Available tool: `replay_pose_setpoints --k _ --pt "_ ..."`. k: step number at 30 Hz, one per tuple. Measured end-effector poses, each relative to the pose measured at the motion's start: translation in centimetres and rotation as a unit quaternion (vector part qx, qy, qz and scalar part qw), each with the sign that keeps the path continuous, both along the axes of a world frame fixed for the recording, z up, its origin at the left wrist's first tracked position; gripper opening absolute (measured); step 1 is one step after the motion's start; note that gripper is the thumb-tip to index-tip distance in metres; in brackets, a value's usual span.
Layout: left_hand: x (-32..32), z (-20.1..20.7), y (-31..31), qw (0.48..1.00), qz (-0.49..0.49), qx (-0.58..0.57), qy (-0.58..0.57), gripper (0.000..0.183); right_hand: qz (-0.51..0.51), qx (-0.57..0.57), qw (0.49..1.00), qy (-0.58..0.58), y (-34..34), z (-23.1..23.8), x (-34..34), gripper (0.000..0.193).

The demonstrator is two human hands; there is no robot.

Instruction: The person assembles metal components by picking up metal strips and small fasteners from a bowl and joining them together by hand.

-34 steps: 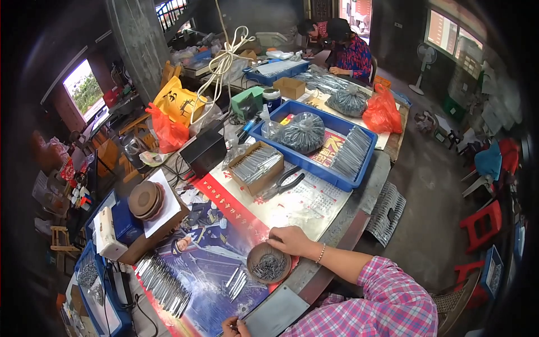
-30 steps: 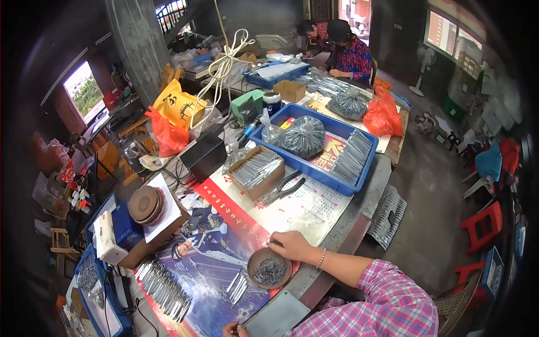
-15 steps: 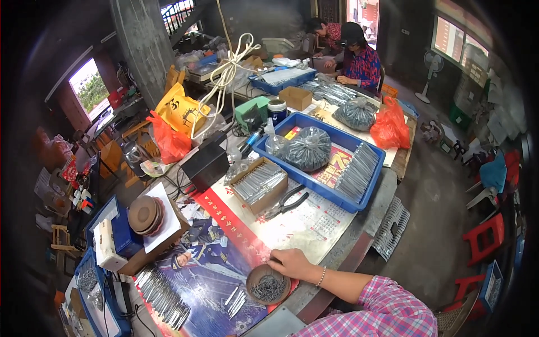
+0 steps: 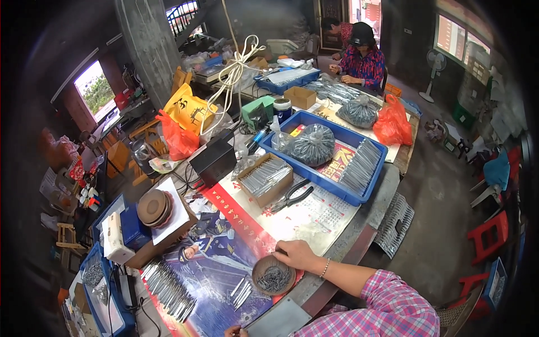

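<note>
My right hand (image 4: 295, 255) rests at the far rim of a round brown bowl (image 4: 259, 268). Its fingers are curled together, and whatever they may pinch is hidden. Inside the bowl lies a heap of small dark metal pieces (image 4: 275, 279). Only the fingertips of my left hand (image 4: 236, 332) show at the lower edge, drawn together; what is in them cannot be made out. Left of the bowl lie several thin silver rods (image 4: 241, 292) on a glossy poster. Farther left is a long row of similar metal rods (image 4: 169, 289).
A cardboard box of rods (image 4: 265, 178) stands beside black-handled pliers (image 4: 293, 196). Behind is a blue tray (image 4: 343, 194) holding bagged parts and rods. A grey metal plate (image 4: 279, 320) lies at the near edge. Across the table, people (image 4: 364, 62) sit working.
My left fingertips have come into view at the lower edge. My right hand stays at the bowl's rim. The whole view has shifted slightly.
</note>
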State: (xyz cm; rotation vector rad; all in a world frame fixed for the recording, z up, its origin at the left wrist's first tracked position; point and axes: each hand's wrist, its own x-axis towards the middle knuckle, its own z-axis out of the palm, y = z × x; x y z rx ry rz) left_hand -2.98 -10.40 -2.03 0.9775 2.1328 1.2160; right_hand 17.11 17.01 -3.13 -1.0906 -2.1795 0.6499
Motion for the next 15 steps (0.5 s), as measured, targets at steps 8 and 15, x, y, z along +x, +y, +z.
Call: replay_pose_setpoints --k 8,15 --pt "-0.2 -0.4 -0.1 1.000 -0.015 -0.019 0.002 0.024 -0.006 0.013 1.000 0.007 -0.1 -0.2 -0.1 0.021" --pt "-0.3 0.3 0.2 0.998 -0.034 -0.047 0.037 0.025 -0.004 0.026 1.000 0.002 0.3 -0.5 -0.1 0.021"
